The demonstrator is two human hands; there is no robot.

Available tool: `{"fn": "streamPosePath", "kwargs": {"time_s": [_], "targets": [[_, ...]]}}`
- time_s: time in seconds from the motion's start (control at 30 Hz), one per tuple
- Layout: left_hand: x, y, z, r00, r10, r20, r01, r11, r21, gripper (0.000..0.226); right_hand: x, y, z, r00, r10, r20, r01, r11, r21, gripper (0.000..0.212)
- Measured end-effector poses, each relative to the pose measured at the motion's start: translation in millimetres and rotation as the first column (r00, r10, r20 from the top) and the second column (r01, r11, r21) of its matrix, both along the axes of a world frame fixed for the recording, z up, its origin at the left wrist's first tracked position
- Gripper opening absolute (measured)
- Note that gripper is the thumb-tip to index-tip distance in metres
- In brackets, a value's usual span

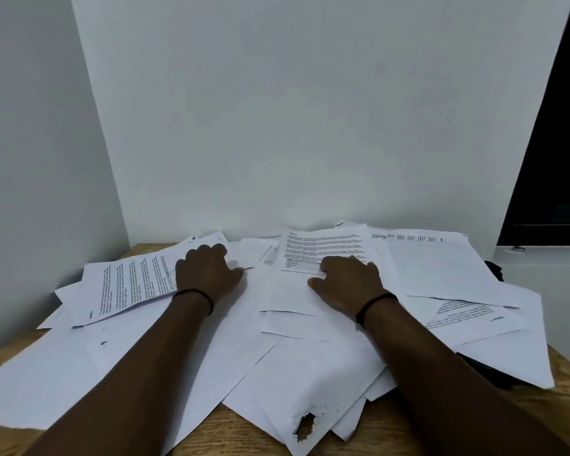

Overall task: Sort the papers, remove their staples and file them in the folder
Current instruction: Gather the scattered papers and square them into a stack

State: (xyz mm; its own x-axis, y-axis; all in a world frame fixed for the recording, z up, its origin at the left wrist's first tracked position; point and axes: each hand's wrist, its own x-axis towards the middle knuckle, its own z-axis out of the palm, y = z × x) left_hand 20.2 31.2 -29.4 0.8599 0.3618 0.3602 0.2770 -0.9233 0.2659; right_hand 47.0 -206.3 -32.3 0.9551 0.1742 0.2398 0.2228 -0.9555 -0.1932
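1. A loose spread of white printed paper sheets (297, 363) is seen covering most of the light wooden table (566, 383), overlapping at many angles against the pale wall (277, 126).
2. The left hand (208, 274) is laid at about ten o'clock of the pile; its fingers are curled over the far edge of a skewed printed sheet with dense text columns (129, 287), which appears to be gripped there.
3. The right hand (349, 284) is laid flat at about one o'clock, fingers spread and pressed on a printed page with a small table near its middle (323, 255); nothing is pinched by it.
4. A black band is worn on each wrist.
5. A dark object (494, 271) is partly hidden under the sheets at three o'clock; whether it is the folder cannot be told. No staple or staple remover can be made out.
6. A sheet with a torn, ragged hole (305, 426) is seen at six o'clock, hanging over the near table edge.
7. The sorting is judged to be at an early stage, nothing yet being stacked or filed.
8. Risks: sheets at six and four o'clock could be swept off the table by the forearms lying on them; stapled sets could be torn if pulled apart while pinned under other pages; the damaged sheet could be ripped further if dragged; small staples could be lost under the pile.
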Motion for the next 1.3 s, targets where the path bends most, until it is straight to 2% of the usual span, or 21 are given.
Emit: {"fn": "streamPosePath", "kwargs": {"time_s": [0.17, 0.27, 0.33, 0.5, 0.6, 0.67, 0.7, 0.73, 0.77, 0.8, 0.83, 0.87, 0.93, 0.97, 1.0, 1.03, 1.1, 1.13, 1.17, 1.2, 1.3], "targets": [[-2.5, 14.6, -8.4, 0.994, 0.009, -0.112, -0.014, 0.999, -0.043, 0.051, -2.1, 0.9, 0.8, 0.998, -0.022, 0.058, 0.020, 0.999, 0.034, 0.031], [1.7, 20.5, -9.8, 0.998, -0.009, -0.054, 0.005, 0.997, -0.076, 0.027, -2.5, 0.3, 2.0, 0.998, -0.019, 0.055, 0.017, 0.999, 0.037, 0.028], [3.6, 20.3, -9.0, 1.000, 0.002, 0.015, -0.001, 0.999, -0.034, 0.018, -2.6, 0.2, 2.5, 0.999, -0.019, 0.051, 0.017, 0.999, 0.035, 0.028], [-1.8, 4.5, 9.2, 0.944, 0.009, 0.331, -0.026, 0.999, 0.048, 0.026, -5.1, 3.2, 5.1, 0.993, -0.010, 0.114, 0.003, 0.998, 0.063, 0.028], [-6.7, -10.8, 18.1, 0.883, 0.003, 0.469, 0.028, 0.998, -0.057, 0.030, -10.0, 7.9, 9.9, 0.976, 0.087, 0.198, -0.126, 0.974, 0.190, 0.034], [-5.6, -19.0, 20.1, 0.856, 0.008, 0.517, 0.144, 0.956, -0.254, 0.028, -17.0, 14.6, 14.6, 0.965, 0.212, 0.151, -0.252, 0.908, 0.335, 0.045], [-4.8, -22.3, 21.7, 0.841, 0.013, 0.540, 0.238, 0.888, -0.392, 0.027, -21.6, 19.3, 16.9, 0.955, 0.278, 0.102, -0.295, 0.867, 0.401, 0.053], [-4.4, -25.3, 24.4, 0.834, 0.011, 0.552, 0.355, 0.755, -0.551, 0.026, -27.1, 24.4, 19.2, 0.939, 0.340, 0.049, -0.324, 0.828, 0.458, 0.060], [-6.8, -30.1, 28.6, 0.834, -0.005, 0.551, 0.466, 0.542, -0.700, 0.024, -31.9, 28.8, 21.1, 0.915, 0.403, 0.000, -0.344, 0.783, 0.518, 0.062], [-10.3, -34.8, 32.8, 0.844, -0.045, 0.534, 0.523, 0.285, -0.803, 0.023, -35.7, 32.4, 22.6, 0.888, 0.458, -0.036, -0.354, 0.732, 0.582, 0.058], [-14.2, -37.9, 36.9, 0.850, -0.109, 0.515, 0.522, 0.049, -0.852, 0.026, -37.7, 34.7, 23.3, 0.862, 0.504, -0.056, -0.346, 0.666, 0.661, 0.049], [-16.0, -38.9, 39.0, 0.846, -0.187, 0.500, 0.489, -0.106, -0.866, 0.034, -36.7, 36.7, 21.8, 0.850, 0.523, -0.055, -0.321, 0.599, 0.733, 0.040], [-16.2, -38.6, 39.5, 0.812, -0.263, 0.521, 0.460, -0.261, -0.849, 0.046, -31.5, 38.6, 19.0, 0.896, 0.444, 0.009, -0.263, 0.513, 0.817, 0.018], [-14.5, -38.4, 37.8, 0.812, -0.245, 0.530, 0.467, -0.273, -0.841, 0.047, -26.9, 38.3, 17.1, 0.929, 0.369, 0.038, -0.232, 0.497, 0.836, 0.010], [-12.9, -38.6, 35.0, 0.825, -0.208, 0.525, 0.487, -0.210, -0.848, 0.044, -22.4, 37.0, 15.7, 0.954, 0.294, 0.052, -0.200, 0.497, 0.845, 0.013], [-8.9, -36.9, 30.7, 0.845, -0.166, 0.509, 0.510, -0.038, -0.859, 0.039, -17.8, 34.8, 14.6, 0.970, 0.238, 0.052, -0.166, 0.486, 0.858, 0.017], [2.5, -25.5, 17.7, 0.890, -0.106, 0.443, 0.435, 0.486, -0.758, 0.033, -8.5, 28.5, 14.2, 0.985, 0.172, 0.030, -0.104, 0.441, 0.891, 0.022], [6.4, -19.1, 11.2, 0.919, -0.072, 0.389, 0.332, 0.672, -0.662, 0.035, -4.9, 25.1, 13.9, 0.989, 0.147, 0.008, -0.069, 0.413, 0.908, 0.026], [8.5, -12.9, 6.1, 0.945, -0.025, 0.327, 0.228, 0.767, -0.600, 0.040, -1.7, 21.3, 13.7, 0.992, 0.122, -0.014, -0.032, 0.369, 0.929, 0.031], [8.9, -8.5, 2.8, 0.960, 0.021, 0.279, 0.152, 0.798, -0.583, 0.046, 1.9, 18.1, 12.8, 0.995, 0.096, -0.027, -0.005, 0.320, 0.947, 0.035], [9.2, -2.8, -2.8, 0.966, 0.080, 0.247, 0.093, 0.781, -0.618, 0.055, 8.9, 11.4, 15.4, 0.999, 0.015, -0.039, 0.035, 0.212, 0.977, 0.034]]}}
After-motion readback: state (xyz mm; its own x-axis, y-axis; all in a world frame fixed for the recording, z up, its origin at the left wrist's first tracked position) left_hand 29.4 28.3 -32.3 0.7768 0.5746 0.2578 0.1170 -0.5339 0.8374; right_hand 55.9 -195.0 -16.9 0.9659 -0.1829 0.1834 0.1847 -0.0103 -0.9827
